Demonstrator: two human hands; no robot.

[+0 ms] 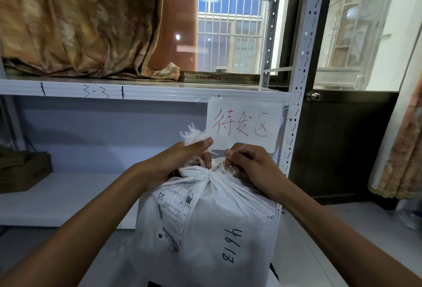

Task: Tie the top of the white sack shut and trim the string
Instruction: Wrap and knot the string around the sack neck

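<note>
The soft white woven plastic sack (205,229) bunches easily at its gathered neck; left hand (182,161) clamps the frayed top, right hand (249,165) pinches thin white string (237,148), likely slippery

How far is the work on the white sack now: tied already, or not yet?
Done: the sack neck is gathered tight. In hand: the left hand grips the frayed top, and the right hand pulls a string. Left: finishing the knot and trimming; no cutting tool is visible.
</note>
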